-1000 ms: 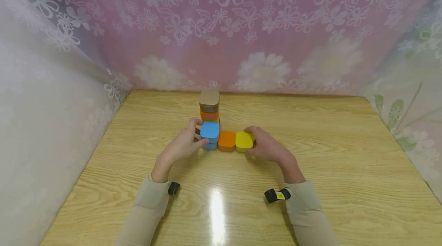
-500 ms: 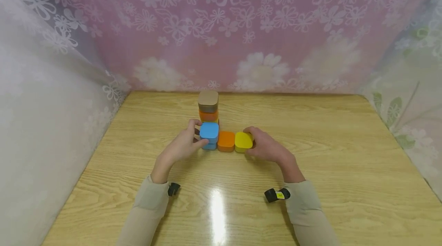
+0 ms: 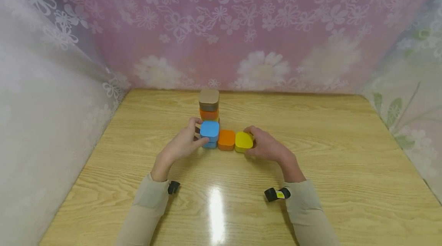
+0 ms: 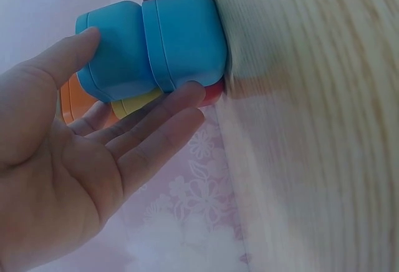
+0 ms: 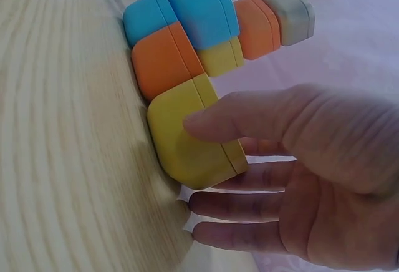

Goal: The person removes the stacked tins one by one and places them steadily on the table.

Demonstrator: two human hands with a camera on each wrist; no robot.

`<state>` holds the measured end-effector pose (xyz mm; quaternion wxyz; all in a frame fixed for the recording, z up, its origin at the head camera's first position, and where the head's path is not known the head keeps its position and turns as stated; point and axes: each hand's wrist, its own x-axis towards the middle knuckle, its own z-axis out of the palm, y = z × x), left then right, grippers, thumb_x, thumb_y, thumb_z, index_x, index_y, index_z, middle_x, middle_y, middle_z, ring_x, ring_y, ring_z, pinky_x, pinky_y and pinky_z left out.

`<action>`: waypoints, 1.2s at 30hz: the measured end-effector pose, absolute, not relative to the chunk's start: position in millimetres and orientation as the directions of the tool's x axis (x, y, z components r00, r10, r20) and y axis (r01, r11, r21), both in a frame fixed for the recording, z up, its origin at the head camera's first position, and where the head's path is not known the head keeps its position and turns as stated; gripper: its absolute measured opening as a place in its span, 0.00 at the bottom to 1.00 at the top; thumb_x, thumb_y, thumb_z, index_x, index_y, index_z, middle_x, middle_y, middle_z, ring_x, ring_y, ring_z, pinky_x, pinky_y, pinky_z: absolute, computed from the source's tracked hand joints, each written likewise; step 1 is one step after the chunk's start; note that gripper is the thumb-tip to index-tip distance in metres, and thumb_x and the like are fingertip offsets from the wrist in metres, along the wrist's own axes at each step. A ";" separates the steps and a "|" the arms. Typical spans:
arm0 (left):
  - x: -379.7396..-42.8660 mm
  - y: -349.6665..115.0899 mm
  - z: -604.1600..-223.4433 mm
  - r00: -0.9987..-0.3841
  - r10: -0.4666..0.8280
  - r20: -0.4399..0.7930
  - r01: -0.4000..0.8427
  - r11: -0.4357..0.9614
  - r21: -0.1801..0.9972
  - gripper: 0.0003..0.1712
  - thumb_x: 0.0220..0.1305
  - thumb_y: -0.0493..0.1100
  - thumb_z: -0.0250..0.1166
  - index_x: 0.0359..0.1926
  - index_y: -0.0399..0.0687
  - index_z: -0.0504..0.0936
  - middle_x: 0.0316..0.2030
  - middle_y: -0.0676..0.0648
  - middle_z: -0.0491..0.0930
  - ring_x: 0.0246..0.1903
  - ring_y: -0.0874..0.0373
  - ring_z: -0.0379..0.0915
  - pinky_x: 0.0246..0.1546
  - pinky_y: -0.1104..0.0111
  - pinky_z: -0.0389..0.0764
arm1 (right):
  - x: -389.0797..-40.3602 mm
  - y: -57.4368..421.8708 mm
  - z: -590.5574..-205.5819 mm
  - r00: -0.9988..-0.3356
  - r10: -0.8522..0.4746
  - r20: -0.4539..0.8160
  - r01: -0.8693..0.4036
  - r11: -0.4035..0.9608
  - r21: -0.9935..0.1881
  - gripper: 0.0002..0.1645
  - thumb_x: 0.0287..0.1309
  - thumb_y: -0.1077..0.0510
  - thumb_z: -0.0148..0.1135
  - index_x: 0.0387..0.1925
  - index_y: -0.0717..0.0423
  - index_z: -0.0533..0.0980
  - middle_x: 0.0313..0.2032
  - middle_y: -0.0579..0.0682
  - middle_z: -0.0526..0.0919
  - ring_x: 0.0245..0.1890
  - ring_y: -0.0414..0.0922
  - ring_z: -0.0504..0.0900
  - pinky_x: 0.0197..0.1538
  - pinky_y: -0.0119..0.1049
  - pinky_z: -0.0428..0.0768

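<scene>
My left hand (image 3: 181, 142) holds the upper blue rounded block (image 3: 209, 129) between thumb and fingers. That block sits on a lower blue block (image 4: 187, 41), its sides aligned closely in the left wrist view. Beside the blue pair lies an orange block (image 3: 226, 139) on the table. At the right end of this row, my right hand (image 3: 267, 144) grips a yellow block (image 3: 243, 141), thumb on its near side and fingers round the far side. Each block has rounded corners and a thin seam near its top, as the right wrist view shows.
Directly behind the blue pair rises a stack with a grey-brown block (image 3: 208, 98) on top. Under that come an orange block (image 5: 257, 27), a yellow block (image 5: 222, 58) and a red block (image 4: 213, 93). Floral curtains (image 3: 264, 69) enclose the wooden table (image 3: 328, 138).
</scene>
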<state>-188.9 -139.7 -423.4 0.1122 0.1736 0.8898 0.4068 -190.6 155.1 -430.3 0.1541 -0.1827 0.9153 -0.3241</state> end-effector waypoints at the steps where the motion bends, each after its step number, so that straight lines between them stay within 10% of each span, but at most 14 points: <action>1: -189.2 -139.5 -423.4 -0.915 0.399 -0.060 0.216 0.609 0.763 0.35 0.71 0.47 0.63 0.68 0.43 0.54 0.52 0.36 0.78 0.53 0.46 0.77 0.51 0.55 0.81 | -190.5 154.6 -430.8 -0.887 -0.433 -0.160 -0.236 0.724 -0.648 0.41 0.52 0.64 0.70 0.66 0.64 0.64 0.56 0.58 0.75 0.46 0.50 0.76 0.54 0.46 0.79; 36: -189.6 -138.1 -422.8 -0.915 0.398 -0.069 0.206 0.608 0.767 0.35 0.70 0.46 0.63 0.68 0.42 0.54 0.53 0.34 0.77 0.51 0.45 0.78 0.49 0.57 0.82 | -186.3 149.3 -425.3 -0.908 -0.417 -0.030 -0.301 0.701 -0.646 0.48 0.53 0.56 0.73 0.71 0.60 0.60 0.66 0.62 0.68 0.63 0.58 0.69 0.66 0.55 0.70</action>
